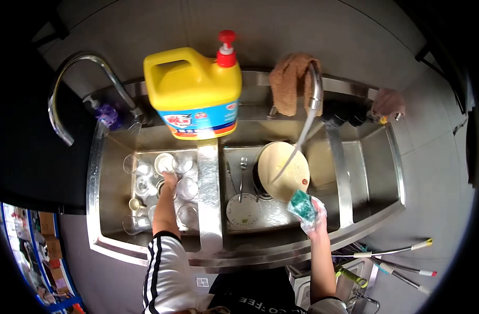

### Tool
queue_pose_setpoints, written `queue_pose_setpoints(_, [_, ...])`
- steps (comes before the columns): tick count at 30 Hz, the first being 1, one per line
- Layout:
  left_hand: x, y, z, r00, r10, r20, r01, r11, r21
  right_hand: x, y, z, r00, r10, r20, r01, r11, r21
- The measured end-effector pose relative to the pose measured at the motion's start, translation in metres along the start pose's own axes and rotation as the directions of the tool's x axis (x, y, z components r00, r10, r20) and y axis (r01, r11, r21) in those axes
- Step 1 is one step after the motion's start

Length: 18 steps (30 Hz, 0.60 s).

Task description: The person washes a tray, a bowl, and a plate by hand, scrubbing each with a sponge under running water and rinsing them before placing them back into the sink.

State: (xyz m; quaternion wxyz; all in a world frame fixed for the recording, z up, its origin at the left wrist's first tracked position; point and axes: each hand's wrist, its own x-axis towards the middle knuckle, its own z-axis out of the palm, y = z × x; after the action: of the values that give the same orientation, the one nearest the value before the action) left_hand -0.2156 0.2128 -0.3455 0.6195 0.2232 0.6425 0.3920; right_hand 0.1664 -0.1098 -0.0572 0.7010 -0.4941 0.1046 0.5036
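Free room over steel divider (pixel 210 201), yellow jug (pixel 197 94) at far end

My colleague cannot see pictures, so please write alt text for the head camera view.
A person's soapy right hand holds a green sponge over the middle basin of a sink, near a round cream dish below a tap. The left hand is at a pale cup among clear glasses in the left basin. A yellow jug with a red pump stands behind.

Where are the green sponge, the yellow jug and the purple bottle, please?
Green sponge (pixel 302 207): head view, middle of its green face.
Yellow jug (pixel 195 95): head view, its body above the label.
Purple bottle (pixel 108 116): head view, its body below the pump.
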Motion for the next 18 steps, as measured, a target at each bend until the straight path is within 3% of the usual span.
queue_pose_setpoints(1, [-0.038,0.026,0.006,0.995,-0.075,0.068,0.081,0.992,-0.094,0.014,0.0,-0.009,0.998,0.041,0.052,-0.041,0.999,0.005])
queue_pose_setpoints(2, [-0.074,0.052,0.016,1.0,0.002,-0.03,0.011,0.904,0.427,0.018,-0.003,0.002,0.994,0.074,0.078,-0.077,0.996,0.039])
queue_pose_setpoints(3, [-0.015,0.01,-0.013,0.987,0.161,0.012,-0.157,0.937,0.313,0.022,-0.003,0.016,0.988,0.108,0.109,-0.117,0.991,0.072])
queue_pose_setpoints(5, [-0.02,0.026,-0.027,0.986,0.166,-0.014,-0.111,0.722,0.683,0.063,0.011,0.011,0.95,0.222,0.221,-0.24,0.969,0.057])
queue_pose_setpoints(6, [-0.041,0.044,-0.022,0.985,0.169,-0.019,-0.111,0.72,0.685,0.073,0.017,0.024,0.947,0.253,0.196,-0.278,0.954,0.113])
queue_pose_setpoints(7, [-0.086,0.08,-0.008,0.986,0.158,-0.051,-0.03,0.468,0.883,0.08,0.027,0.037,0.942,0.287,0.174,-0.316,0.934,0.166])
queue_pose_setpoints(8, [-0.132,0.112,0.001,0.984,0.156,-0.087,0.061,0.167,0.984,0.09,0.039,0.037,0.94,0.251,0.229,-0.279,0.955,0.101])
queue_pose_setpoints(9, [-0.167,0.128,0.0,0.969,0.249,0.003,-0.01,0.03,1.0,0.104,0.05,0.036,0.933,0.218,0.288,-0.237,0.971,0.035])
queue_pose_setpoints(11, [-0.213,0.147,-0.001,0.954,0.275,0.115,-0.058,-0.207,0.977,0.136,0.073,0.023,0.902,0.33,0.279,-0.366,0.926,0.088])
queue_pose_setpoints(12, [-0.251,0.163,0.012,0.955,0.277,0.106,-0.049,-0.206,0.977,0.128,0.075,0.033,0.961,0.24,0.137,-0.253,0.964,0.088])
queue_pose_setpoints(14, [-0.321,0.186,0.046,0.958,0.086,0.273,-0.255,-0.178,0.95,0.12,0.08,0.034,0.994,0.077,-0.077,-0.074,0.997,0.035])
queue_pose_setpoints(15, [-0.32,0.173,0.043,0.89,0.023,0.455,-0.448,-0.14,0.883,0.127,0.086,0.022,0.99,0.009,-0.141,-0.01,1.0,-0.008])
queue_pose_setpoints(16, [-0.334,0.168,0.059,0.853,-0.028,0.522,-0.523,-0.058,0.851,0.128,0.087,0.013,0.977,-0.144,-0.157,0.14,0.99,-0.035])
queue_pose_setpoints(17, [-0.342,0.16,0.079,0.772,-0.103,0.627,-0.631,-0.008,0.776,0.124,0.086,-0.001,0.977,-0.135,-0.165,0.131,0.991,-0.032])
queue_pose_setpoints(18, [-0.357,0.154,0.105,0.71,-0.135,0.691,-0.689,0.067,0.722,0.102,0.07,-0.002,0.943,-0.287,-0.168,0.275,0.957,-0.09])
